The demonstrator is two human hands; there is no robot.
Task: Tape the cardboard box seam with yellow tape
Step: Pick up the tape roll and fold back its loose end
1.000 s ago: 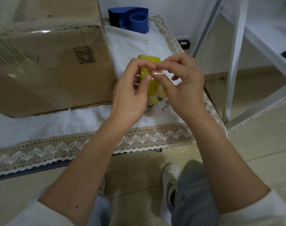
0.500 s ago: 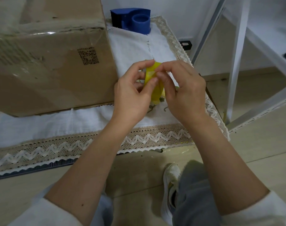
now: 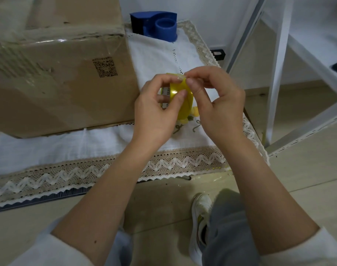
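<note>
I hold the roll of yellow tape [image 3: 183, 100] upright between both hands above the worktop [image 3: 48, 150], which is covered with a white, lace-edged cloth [image 3: 163, 54]. My left hand [image 3: 156, 114] is clamped on the roll, thumb pressed to its outer face and fingers curled behind it. My right hand [image 3: 219, 104] is pinched together at the roll's top edge, thumb and forefinger closed on what appears to be the loose end of the tape, though that part is too small to tell for sure. The cardboard box [image 3: 58, 77] sits just to the left of my left hand, its near face carrying a printed code and a film of clear tape along the top edge. Beyond my hands, at the far end of the cloth, stands a blue tape dispenser [image 3: 156, 24]. To the right of my right hand rises a white metal frame [image 3: 277, 73].
</note>
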